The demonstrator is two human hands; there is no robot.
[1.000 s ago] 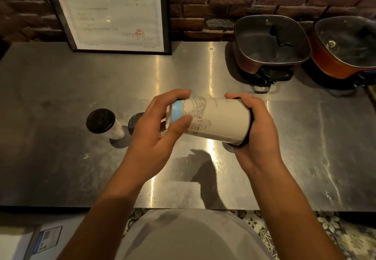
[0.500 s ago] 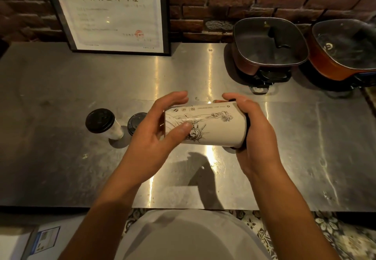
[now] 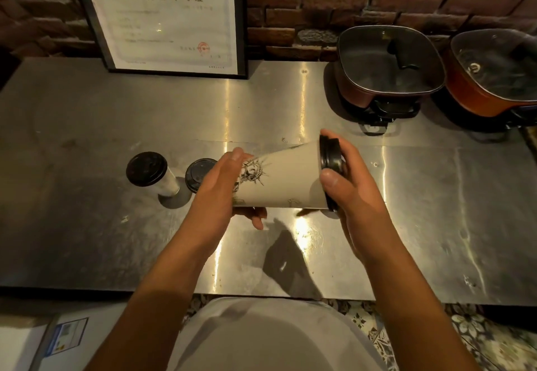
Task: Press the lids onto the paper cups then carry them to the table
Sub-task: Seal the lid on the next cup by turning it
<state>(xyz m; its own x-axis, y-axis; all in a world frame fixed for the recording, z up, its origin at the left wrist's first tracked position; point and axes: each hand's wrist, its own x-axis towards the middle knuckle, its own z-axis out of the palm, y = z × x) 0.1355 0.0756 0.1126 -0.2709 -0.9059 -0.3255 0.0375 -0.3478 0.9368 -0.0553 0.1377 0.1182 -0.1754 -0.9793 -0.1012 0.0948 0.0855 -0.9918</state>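
Note:
I hold a white paper cup (image 3: 286, 178) with a printed statue drawing on its side, lying horizontal above the steel counter (image 3: 87, 225). My left hand (image 3: 220, 190) wraps its base end. My right hand (image 3: 348, 184) grips the black lid (image 3: 329, 164) at the cup's mouth, thumb on the cup wall. On the counter to the left stands another white cup with a black lid (image 3: 146, 168) on it. A second black lid (image 3: 199, 173) shows just right of that cup, partly hidden behind my left hand; what lies under it I cannot tell.
Two electric pots with glass lids, one (image 3: 386, 65) and the other (image 3: 494, 71), stand at the back right. A framed certificate (image 3: 165, 16) leans on the brick wall at the back. The counter's front edge runs near my body.
The cup has turned about its long axis in my hands, so the print shifted. My right hand's fingers moved along the lid's rim, and the lid end tilted slightly up.

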